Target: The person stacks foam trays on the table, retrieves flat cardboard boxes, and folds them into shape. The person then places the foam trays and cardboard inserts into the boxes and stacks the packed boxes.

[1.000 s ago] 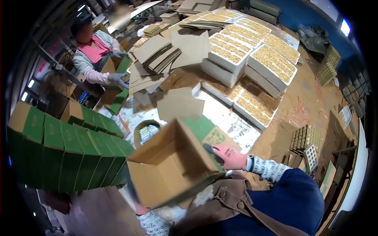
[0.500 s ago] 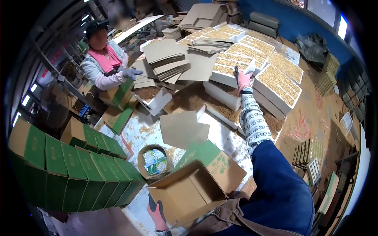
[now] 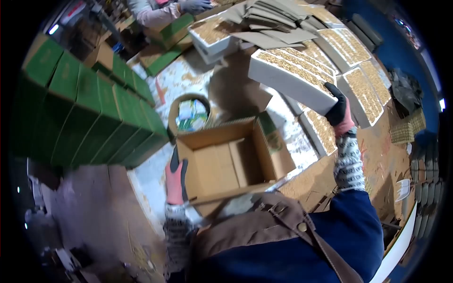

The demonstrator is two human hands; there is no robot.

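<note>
My right hand [image 3: 339, 109], in a pink and black glove, grips the near right end of a white block-like tray [image 3: 288, 85] with rows of small yellowish pieces on top. The tray is tilted and raised above the table, beyond the box. My left hand [image 3: 176, 181], gloved alike, is at the left wall of an open cardboard box [image 3: 214, 162], thumb by the rim and fingers along the outside. The box's inside shows bare cardboard. Just beyond it stands a round container [image 3: 173, 115] holding small blue, green and white packets [image 3: 192, 113].
Green and brown cartons [image 3: 87, 101] stand in a row at left. More filled white trays [image 3: 361, 94] lie at right, with flat cardboard sheets [image 3: 276, 35] behind. A co-worker's gloved hand [image 3: 196, 5] shows at the top, near another white tray [image 3: 214, 45].
My right hand has lifted a filled white tray off the group and brought it nearer the box. My view has tilted down. My left hand stays at the box's left side.
</note>
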